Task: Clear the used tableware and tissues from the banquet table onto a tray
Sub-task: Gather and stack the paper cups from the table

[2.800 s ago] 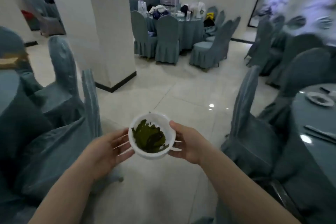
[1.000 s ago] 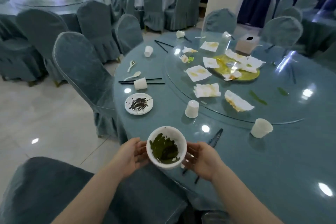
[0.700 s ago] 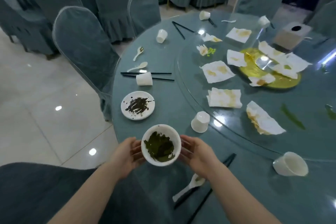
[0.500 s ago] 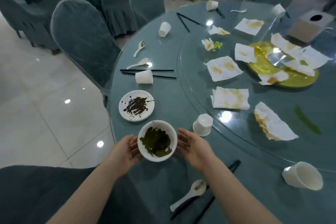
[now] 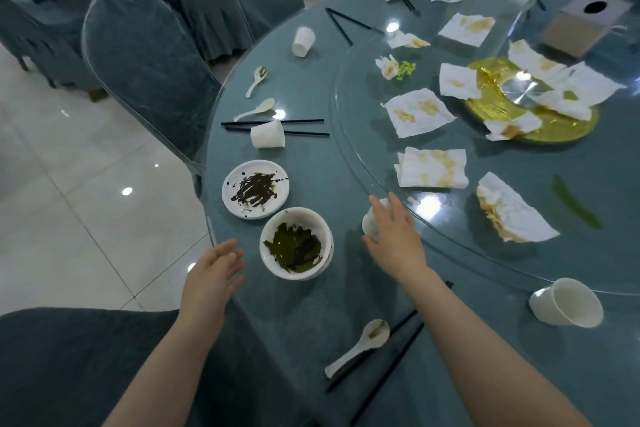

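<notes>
Bowl w/ green scraps now down on table; L hand slack beside, R hand flat-fingered on cup.

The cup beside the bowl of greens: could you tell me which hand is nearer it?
Right. The right hand reaches over the cup; the left hand hovers beyond the bowl, at the table's edge.

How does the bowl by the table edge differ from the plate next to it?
The bowl is deep; the plate is shallow. The bowl holds green leafy scraps; the plate carries dark brown smears. The bowl sits nearer the person than the plate. Both are white, round and upright on the table.
</notes>
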The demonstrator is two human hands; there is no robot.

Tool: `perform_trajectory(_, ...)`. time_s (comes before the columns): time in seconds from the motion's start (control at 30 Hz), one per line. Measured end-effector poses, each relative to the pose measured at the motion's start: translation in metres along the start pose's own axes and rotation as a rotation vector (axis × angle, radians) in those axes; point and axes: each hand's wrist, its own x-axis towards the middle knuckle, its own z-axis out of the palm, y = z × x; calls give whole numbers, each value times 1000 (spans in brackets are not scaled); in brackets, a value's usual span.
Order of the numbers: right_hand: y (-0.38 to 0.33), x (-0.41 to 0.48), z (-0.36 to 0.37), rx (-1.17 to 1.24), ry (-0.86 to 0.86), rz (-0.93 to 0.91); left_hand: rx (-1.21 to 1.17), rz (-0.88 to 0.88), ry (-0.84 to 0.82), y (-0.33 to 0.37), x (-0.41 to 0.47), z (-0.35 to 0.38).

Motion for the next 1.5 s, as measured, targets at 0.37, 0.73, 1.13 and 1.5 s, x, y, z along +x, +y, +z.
perform_trajectory(0.37, 6, -91, -20, 928, 289, 295, 64, 92, -307, 1, -33, -1)
perform_trajectory(0.73, 16, -146, -19, 1218, -66, 228, 318, 138, -757, -31, -86, 81)
perform_trajectory(1.13, 132, -201, -32, 941, 413, 574, 413, 239, -729, -53, -103, 112)
perform_trajectory(1.5, 182, -149, -32, 507, 515, 694, 457, 174, -639, -55, -82, 80)
